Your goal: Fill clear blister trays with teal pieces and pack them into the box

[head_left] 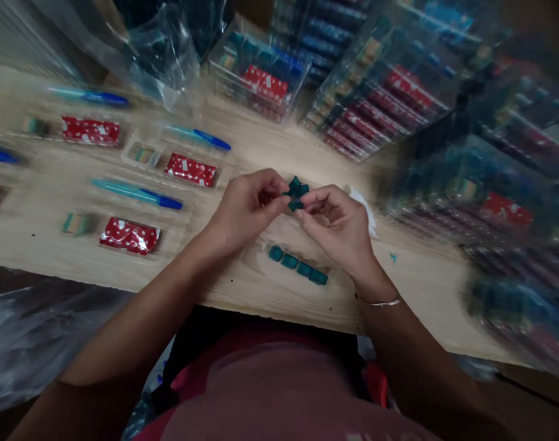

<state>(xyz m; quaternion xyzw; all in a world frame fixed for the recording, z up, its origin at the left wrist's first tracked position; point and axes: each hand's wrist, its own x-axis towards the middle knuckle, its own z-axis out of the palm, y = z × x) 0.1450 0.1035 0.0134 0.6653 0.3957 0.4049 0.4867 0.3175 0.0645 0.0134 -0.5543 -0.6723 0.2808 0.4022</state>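
Note:
My left hand [251,211] and my right hand [341,226] meet over the table, with thumbs and forefingers pinched around a small dark teal piece with pointed corners [298,185]. Its exact kind I cannot make out, and the fingertips hide part of it. Just below my hands lies a short row of several dark teal blocks [297,266], apparently in a clear plastic tray. On the left are clear trays, each with a blue pen [139,193], a red packet with white marks [130,235] and a small striped block [76,224].
Filled clear boxes are stacked at the back [261,82] and along the right [504,208]. A crumpled clear plastic bag [164,55] stands at the back left. Something white [362,208] lies beside my right hand. The wooden table's [242,300] front edge is close to my body.

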